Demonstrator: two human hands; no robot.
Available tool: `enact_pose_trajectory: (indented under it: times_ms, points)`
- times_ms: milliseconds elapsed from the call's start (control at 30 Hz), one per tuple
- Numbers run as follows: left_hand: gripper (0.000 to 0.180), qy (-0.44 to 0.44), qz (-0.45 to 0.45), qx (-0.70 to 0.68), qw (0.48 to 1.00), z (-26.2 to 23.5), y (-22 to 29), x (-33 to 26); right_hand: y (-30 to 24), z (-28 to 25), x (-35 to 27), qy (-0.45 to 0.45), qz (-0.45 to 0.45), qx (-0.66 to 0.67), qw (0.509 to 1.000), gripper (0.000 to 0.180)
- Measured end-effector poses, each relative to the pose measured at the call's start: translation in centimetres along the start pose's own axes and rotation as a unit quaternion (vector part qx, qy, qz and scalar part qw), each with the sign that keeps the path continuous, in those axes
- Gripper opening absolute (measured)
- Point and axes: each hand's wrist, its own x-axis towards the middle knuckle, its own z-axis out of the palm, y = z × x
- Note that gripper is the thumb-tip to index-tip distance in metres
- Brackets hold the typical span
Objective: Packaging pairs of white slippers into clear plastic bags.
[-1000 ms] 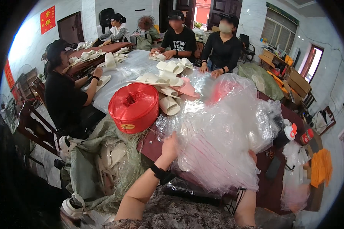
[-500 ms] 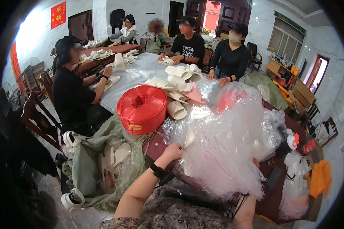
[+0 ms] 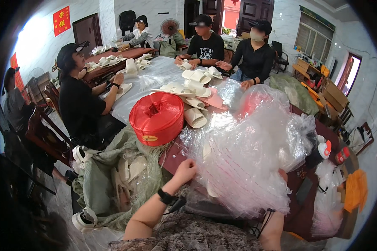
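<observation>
A large heap of clear plastic bags (image 3: 243,167), some with pink print lines, spreads between my hands at the table's near edge. My left hand (image 3: 186,170) is closed at the left border of the bags; whatever its fingers hold is hidden. Behind the bags' right side, my right hand (image 3: 283,175) shows only a bit of finger, so its grip is hidden. A cream slipper (image 3: 207,151) shows partly through the plastic near my left hand. A big roll of red plastic twine (image 3: 156,121) stands beyond that hand, beside piled cream slippers (image 3: 195,118).
An open green woven sack (image 3: 92,180) with slippers inside stands at my left. On the right are a white-and-red bottle (image 3: 323,149), a red-lidded jar (image 3: 342,155), a dark phone (image 3: 304,190) and an orange bag (image 3: 356,190). Several people work around the table.
My left hand has drawn slightly back, and the bags now cover more of the slipper beside it. The masked person's hand has lifted. Someone now shows at the far left.
</observation>
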Motion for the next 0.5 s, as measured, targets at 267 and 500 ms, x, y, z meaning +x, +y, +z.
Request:
enact_pose_trajectory:
  times_ms: [267,500]
  points:
    - [0.004,0.095,-0.192,-0.26,0.942,-15.4,-2.9,-7.7,2.4,-4.9,1.2,0.01,0.068,0.115,0.991,0.036]
    - [0.01,0.347,-0.242,0.207,0.882,-35.3,-16.9,-19.6,-3.0,4.3,0.4,-0.027,0.22,0.183,0.958,0.049]
